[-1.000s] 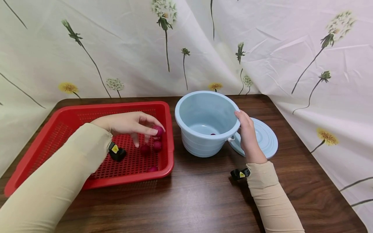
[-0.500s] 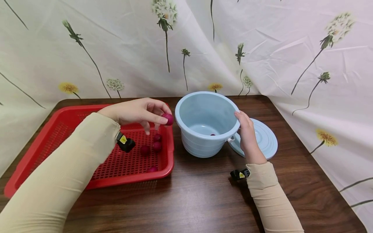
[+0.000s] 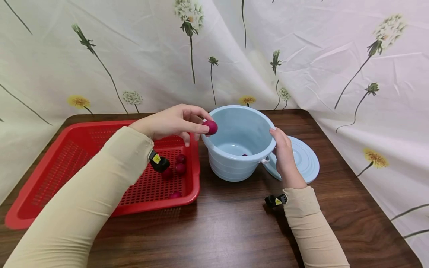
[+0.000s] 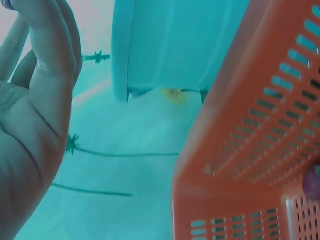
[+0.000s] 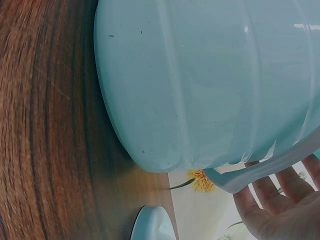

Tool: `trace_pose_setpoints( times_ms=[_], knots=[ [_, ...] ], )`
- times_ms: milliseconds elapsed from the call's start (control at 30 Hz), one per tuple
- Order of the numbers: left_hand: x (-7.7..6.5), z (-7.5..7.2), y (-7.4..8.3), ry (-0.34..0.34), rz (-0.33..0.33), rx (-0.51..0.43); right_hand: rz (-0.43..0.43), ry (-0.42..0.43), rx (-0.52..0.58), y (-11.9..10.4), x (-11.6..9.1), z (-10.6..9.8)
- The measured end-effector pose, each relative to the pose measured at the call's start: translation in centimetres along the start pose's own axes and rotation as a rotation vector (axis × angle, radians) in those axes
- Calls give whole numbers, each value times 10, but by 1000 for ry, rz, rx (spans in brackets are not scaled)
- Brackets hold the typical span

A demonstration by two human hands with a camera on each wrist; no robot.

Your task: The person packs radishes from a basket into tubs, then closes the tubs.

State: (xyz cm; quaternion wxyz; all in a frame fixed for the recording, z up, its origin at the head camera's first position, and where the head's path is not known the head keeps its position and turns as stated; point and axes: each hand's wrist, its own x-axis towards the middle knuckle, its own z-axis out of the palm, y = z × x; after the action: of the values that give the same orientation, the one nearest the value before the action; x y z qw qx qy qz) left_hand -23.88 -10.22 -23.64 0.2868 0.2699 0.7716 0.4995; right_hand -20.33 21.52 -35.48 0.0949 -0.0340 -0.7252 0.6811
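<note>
My left hand (image 3: 177,121) pinches a small round magenta ball (image 3: 210,127) between thumb and fingers, at the left rim of the light blue bucket (image 3: 231,167). In the left wrist view, that hand (image 4: 37,100) shows at the left edge and the ball is out of sight. My right hand (image 3: 285,156) holds the bucket's right rim. The right wrist view shows its fingers (image 5: 270,195) by the pale handle strip (image 5: 270,165). One magenta ball (image 3: 245,155) partly shows inside the bucket. Several more, such as this ball (image 3: 181,168), lie in the red basket (image 3: 196,182).
A round light blue lid (image 3: 306,160) lies on the brown wooden table (image 3: 228,230), right of the bucket and partly behind my right hand. The basket stands at the left. A white cloth (image 3: 151,56) with dandelion prints hangs behind the table.
My left hand has lifted the magenta ball out of the basket and carried it right and up to the bucket's rim. The right hand and bucket have stayed put.
</note>
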Motion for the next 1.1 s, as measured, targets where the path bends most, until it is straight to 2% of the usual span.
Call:
trace_pose_setpoints(
  times_ms=[267, 667, 1100],
  knots=[
    [10, 15, 8, 36, 41, -52, 7, 6, 0, 0, 1, 0],
    [28, 28, 12, 107, 47, -81, 12, -3, 6, -1, 1, 1],
    [44, 39, 12, 120, 54, -108, 16, -6, -3, -1, 2, 0]
  ],
)
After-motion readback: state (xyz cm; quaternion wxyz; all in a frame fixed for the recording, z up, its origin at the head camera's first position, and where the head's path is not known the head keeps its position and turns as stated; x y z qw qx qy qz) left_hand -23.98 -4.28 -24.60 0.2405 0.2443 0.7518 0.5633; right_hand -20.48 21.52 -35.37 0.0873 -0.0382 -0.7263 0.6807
